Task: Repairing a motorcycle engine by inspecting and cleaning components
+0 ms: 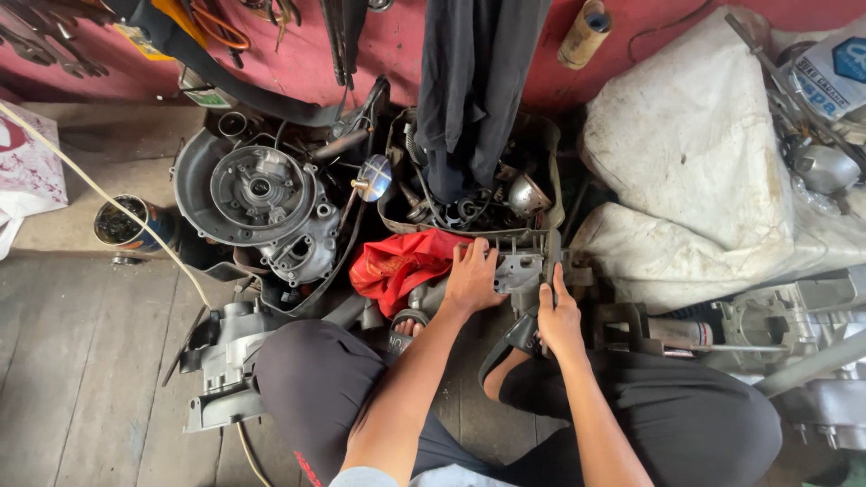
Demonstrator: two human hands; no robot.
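A grey cast-metal engine casing piece w/ bolt holes is seen low on the dark wooden plank floor, just in front of the squatting person's knees, betw. a crumpled red cloth on its left and a small grey metal block part on its right. The left hand is laid flat on the casing's left end, fingers spread & pressed down, prob. to keep it from shifting. The right hand is closed around a slim dark tool handle at the casing's right edge; what the tip meets can't be told. The casing's long axis appears to run roughly left-right across the view, its open face turned up toward the camera, likely so the inside can be reached from above. Feet in dark sandals are tucked right under the work. Further back, a round grey engine cover w/ a circular hub is propped near the pink wall, next to an open bag packed w/ metal parts under a hanging dark garment. A large dirty white sack is slumped at the right, a rusty tin can stands at left, and another grey engine part lies beside the left knee.
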